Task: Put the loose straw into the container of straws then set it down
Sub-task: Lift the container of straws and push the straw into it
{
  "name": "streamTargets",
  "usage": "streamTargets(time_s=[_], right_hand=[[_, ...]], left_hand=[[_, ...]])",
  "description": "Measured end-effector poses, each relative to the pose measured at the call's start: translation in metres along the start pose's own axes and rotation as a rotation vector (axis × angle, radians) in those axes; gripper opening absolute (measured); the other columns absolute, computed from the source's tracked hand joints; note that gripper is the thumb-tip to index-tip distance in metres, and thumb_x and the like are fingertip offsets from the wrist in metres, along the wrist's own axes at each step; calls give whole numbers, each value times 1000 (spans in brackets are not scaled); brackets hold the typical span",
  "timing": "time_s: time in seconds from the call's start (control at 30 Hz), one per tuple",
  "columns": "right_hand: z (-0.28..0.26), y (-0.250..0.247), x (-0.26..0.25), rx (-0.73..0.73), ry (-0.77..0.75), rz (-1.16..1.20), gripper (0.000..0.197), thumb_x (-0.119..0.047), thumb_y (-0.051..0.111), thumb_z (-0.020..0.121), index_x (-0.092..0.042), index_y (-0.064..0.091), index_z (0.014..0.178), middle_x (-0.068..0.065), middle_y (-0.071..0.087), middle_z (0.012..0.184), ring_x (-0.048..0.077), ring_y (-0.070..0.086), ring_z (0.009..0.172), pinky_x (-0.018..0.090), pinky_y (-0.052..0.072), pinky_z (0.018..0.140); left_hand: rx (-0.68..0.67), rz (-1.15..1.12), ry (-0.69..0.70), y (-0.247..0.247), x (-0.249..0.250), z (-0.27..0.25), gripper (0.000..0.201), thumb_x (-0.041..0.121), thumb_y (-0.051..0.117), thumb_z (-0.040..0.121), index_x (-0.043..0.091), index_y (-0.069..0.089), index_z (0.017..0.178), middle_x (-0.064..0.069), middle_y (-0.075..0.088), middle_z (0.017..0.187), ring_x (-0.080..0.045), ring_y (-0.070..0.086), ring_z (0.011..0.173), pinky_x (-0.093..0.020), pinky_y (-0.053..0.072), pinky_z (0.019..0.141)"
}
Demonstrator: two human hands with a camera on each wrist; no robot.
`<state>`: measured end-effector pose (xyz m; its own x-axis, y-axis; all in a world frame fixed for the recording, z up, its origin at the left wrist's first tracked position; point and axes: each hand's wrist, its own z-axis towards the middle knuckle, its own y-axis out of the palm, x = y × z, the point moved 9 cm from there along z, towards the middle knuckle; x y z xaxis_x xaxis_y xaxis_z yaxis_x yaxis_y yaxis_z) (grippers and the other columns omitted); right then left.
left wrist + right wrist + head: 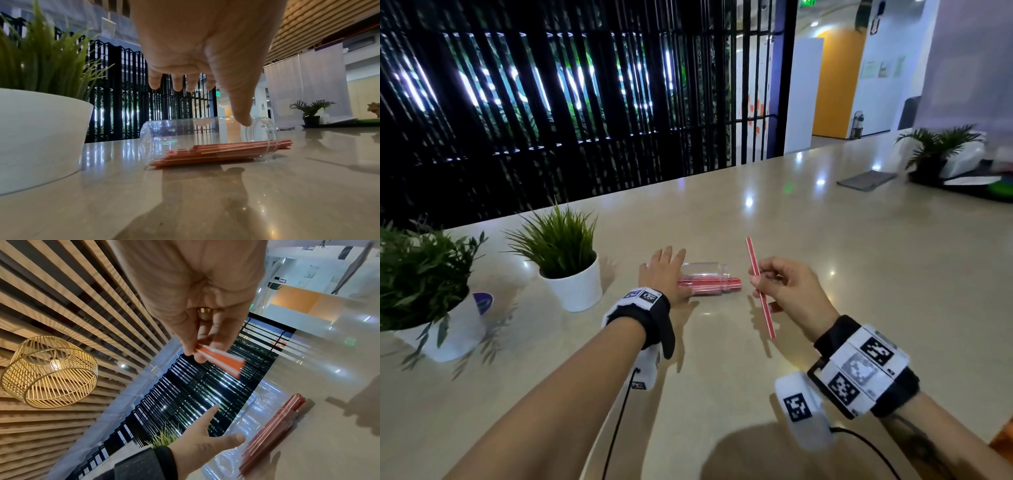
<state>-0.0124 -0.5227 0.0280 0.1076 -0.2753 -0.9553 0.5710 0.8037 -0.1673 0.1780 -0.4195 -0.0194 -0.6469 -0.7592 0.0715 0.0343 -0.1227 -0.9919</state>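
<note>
A clear plastic container (pixel 705 270) (pixel 185 134) (pixel 252 415) lies on its side on the beige counter (pixel 859 274), with a bundle of red straws (pixel 705 285) (pixel 222 151) (pixel 273 426) inside and poking out of its mouth to the right. My left hand (pixel 666 270) (pixel 205 56) (pixel 205 443) hovers over its closed end with fingers spread and straight, the thumb tip (pixel 244 121) at the container's neck. My right hand (pixel 787 286) (pixel 205 305) pinches the loose red-and-white straw (pixel 760 286) (pixel 222 359) near its middle, held slanted above the counter, to the right of the container's mouth.
Two potted green plants in white pots (pixel 573 284) (pixel 441 329) (pixel 37 133) stand left of the container. A black slatted screen (pixel 551 102) runs behind the counter. A further plant (pixel 931 154) and a dark tray (pixel 866 180) sit at the far right.
</note>
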Motion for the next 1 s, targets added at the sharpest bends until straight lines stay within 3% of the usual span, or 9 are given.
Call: streamTargets(time_s=[0.23, 0.4, 0.53, 0.63, 0.73, 0.8, 1.0], right_hand=[[-1, 9, 18, -5, 18, 39, 12, -5, 57, 82, -15, 62, 85, -2, 55, 66, 14, 59, 65, 16, 47, 44], [2, 12, 34, 26, 78, 63, 10, -5, 57, 83, -12, 62, 86, 1, 53, 65, 13, 56, 61, 29, 50, 53], [3, 11, 42, 28, 109, 59, 11, -3, 55, 83, -9, 62, 90, 4, 53, 68, 16, 57, 63, 39, 52, 62], [2, 11, 44, 21, 120, 56, 11, -4, 54, 83, -11, 62, 88, 4, 54, 68, 16, 58, 65, 42, 52, 65], [2, 9, 46, 23, 111, 33, 10, -5, 55, 83, -8, 62, 90, 5, 53, 69, 15, 58, 64, 37, 51, 61], [3, 9, 46, 28, 110, 25, 10, -5, 56, 83, -8, 62, 91, 5, 53, 69, 14, 58, 63, 33, 50, 57], [4, 14, 46, 20, 102, 12, 11, -5, 56, 83, -8, 62, 92, 3, 54, 71, 16, 60, 65, 34, 51, 58]], left_hand=[[-44, 53, 23, 21, 10, 14, 102, 50, 66, 72, 22, 1, 145, -9, 6, 158, -28, 6, 145, -55, 16, 113], [-75, 65, 5, 32, 11, 24, 108, 49, 70, 69, 22, -1, 145, -8, 5, 158, -28, 4, 145, -57, 14, 113], [-99, 103, -17, 42, 11, 29, 100, 39, 73, 66, 22, 10, 142, -4, 23, 152, -26, 16, 142, -63, 17, 108], [-45, 133, -31, 39, 13, 28, 85, 31, 71, 68, 21, 23, 138, -6, 38, 138, -28, 31, 130, -61, 29, 103], [-21, 158, -14, 36, 14, 26, 72, 34, 69, 70, 22, 34, 132, -7, 41, 130, -28, 34, 123, -56, 40, 95], [-36, 150, -14, 36, 12, 24, 70, 34, 69, 70, 22, 36, 131, -8, 41, 129, -28, 34, 122, -56, 41, 94], [-41, 117, -30, 35, 5, 17, 70, 30, 71, 68, 21, 38, 129, -8, 41, 128, -28, 33, 122, -54, 40, 93]])
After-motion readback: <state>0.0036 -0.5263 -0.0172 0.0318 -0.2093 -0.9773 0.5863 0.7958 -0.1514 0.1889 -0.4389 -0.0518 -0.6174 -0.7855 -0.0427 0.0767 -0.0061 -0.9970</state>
